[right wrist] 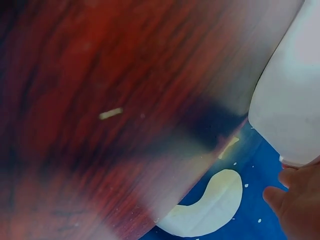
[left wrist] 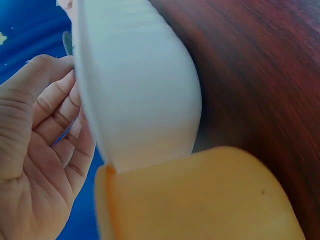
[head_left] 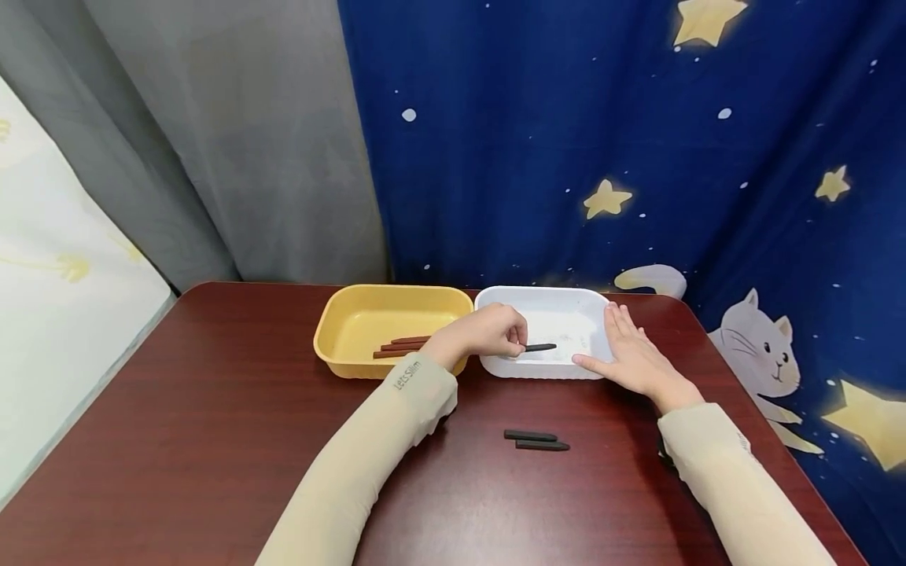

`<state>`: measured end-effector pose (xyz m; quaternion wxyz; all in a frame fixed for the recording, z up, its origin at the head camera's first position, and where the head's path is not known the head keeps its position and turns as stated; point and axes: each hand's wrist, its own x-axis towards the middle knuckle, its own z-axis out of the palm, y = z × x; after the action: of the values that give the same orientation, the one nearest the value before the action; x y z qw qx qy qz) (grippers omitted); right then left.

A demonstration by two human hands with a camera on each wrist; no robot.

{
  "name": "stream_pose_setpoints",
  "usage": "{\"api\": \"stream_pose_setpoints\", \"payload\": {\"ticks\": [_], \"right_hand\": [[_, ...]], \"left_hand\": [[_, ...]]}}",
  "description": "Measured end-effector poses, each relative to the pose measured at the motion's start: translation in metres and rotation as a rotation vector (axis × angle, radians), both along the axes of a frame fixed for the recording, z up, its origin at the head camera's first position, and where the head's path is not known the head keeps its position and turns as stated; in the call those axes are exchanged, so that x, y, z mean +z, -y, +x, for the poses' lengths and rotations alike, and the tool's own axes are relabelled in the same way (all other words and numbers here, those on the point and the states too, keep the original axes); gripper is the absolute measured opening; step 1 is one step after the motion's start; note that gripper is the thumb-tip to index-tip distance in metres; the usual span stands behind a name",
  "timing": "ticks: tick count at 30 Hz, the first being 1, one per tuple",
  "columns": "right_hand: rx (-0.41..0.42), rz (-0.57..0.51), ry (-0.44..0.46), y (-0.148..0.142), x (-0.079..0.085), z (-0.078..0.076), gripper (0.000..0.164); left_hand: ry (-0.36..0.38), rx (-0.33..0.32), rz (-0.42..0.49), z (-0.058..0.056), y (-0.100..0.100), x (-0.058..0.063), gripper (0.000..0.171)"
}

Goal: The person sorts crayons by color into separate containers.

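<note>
In the head view my left hand [head_left: 491,330] pinches a black crayon [head_left: 541,347] between thumb and fingertips, at the near left part of the white bin [head_left: 541,369]. The crayon points to the right, low over the bin or in it; whether it touches the floor I cannot tell. My right hand [head_left: 632,354] rests with straight fingers on the bin's right rim. Two more black crayons [head_left: 531,435] lie side by side on the table in front. In the left wrist view the left hand [left wrist: 45,125] is beside the white rim, a dark crayon tip [left wrist: 67,44] showing beyond its thumb.
A yellow bin [head_left: 347,368] stands against the white one's left side, holding several reddish-brown crayons [head_left: 396,348]. Both stand near the far edge of the dark red table [head_left: 233,424]. Behind hangs a blue curtain [head_left: 495,157] with stars, beside a grey one [head_left: 283,157].
</note>
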<state>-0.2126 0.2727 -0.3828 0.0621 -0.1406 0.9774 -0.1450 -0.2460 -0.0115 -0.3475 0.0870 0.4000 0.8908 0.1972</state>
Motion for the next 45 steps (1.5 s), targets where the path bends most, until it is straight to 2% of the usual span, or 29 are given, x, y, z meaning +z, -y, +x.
{"api": "stream_pose_setpoints", "payload": {"ticks": [9, 15, 20, 29, 33, 39, 45], "right_hand": [[-0.010, 0.006, -0.015, 0.000, -0.004, -0.001, 0.117], [-0.007, 0.010, -0.029, 0.001, -0.003, -0.003, 0.116], [-0.002, 0.021, -0.053, 0.000, -0.001, -0.003, 0.116], [-0.001, 0.022, -0.051, 0.000, -0.005, -0.003, 0.115], [-0.002, 0.016, -0.055, 0.001, -0.006, -0.003, 0.116], [-0.004, 0.024, -0.060, 0.000, -0.003, -0.002, 0.116], [0.007, 0.017, -0.046, 0.001, -0.002, -0.002, 0.116]], "left_hand": [[0.044, 0.043, -0.041, -0.019, -0.017, -0.018, 0.006], [0.041, 0.067, -0.075, -0.028, -0.027, -0.026, 0.005], [0.058, 0.062, -0.096, -0.029, -0.034, -0.027, 0.005], [0.092, 0.106, -0.131, -0.027, -0.035, -0.028, 0.007], [0.063, 0.095, -0.122, -0.027, -0.033, -0.029, 0.009], [-0.029, 0.024, -0.071, -0.023, -0.036, -0.019, 0.012], [-0.095, -0.071, -0.064, -0.006, -0.043, 0.001, 0.014]]}}
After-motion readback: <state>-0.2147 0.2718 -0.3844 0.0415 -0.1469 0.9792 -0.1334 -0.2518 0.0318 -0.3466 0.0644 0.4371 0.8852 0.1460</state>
